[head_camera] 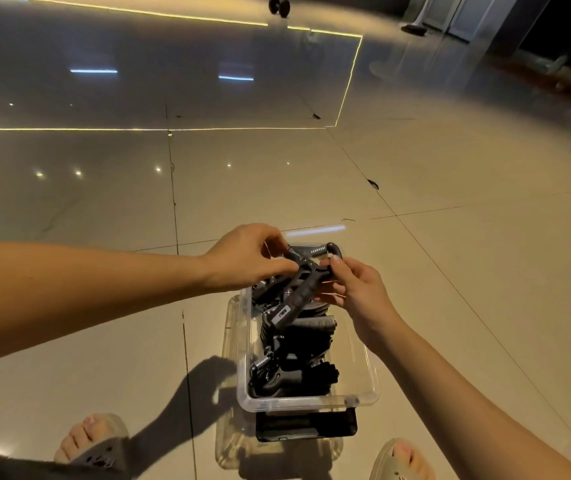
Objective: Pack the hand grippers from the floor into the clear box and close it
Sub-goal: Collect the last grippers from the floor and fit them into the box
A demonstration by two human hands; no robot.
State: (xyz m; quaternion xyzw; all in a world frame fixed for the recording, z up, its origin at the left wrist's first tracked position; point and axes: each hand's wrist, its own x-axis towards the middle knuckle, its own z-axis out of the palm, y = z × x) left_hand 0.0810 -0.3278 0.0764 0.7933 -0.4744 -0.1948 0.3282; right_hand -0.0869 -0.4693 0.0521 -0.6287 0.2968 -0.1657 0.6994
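Two hands meet over the far end of the clear box (311, 403), just below the middle of the frame, and share one black hand gripper (297, 296) between them. The left hand (246, 258) comes in from the left edge, its fingers and thumb curled round the gripper's upper handle near the coiled steel spring. The right hand (356, 289) reaches up from the lower right, with its thumb on top and its fingers underneath, pinching the gripper's other side. The gripper is lifted clear of the box rim, and its long handle slants down and to the left toward the contents.

Several other grippers (291, 379), black and grey with bright springs, lie piled inside the box and fill most of it. The box stands open on the glossy tiled floor (450, 271). A clear plastic panel (233, 327) that looks like the lid lies flat under it and shows along the left side and at the near end. A black flat thing (306, 427) sits beneath the near end of the box; what it is cannot be told.

Pale sandals show at the bottom, one at the lower left (93, 441) and one at the lower right (401, 459). At the top centre, well apart from everything else, a dark dumbbell (278, 6) rests on the floor.
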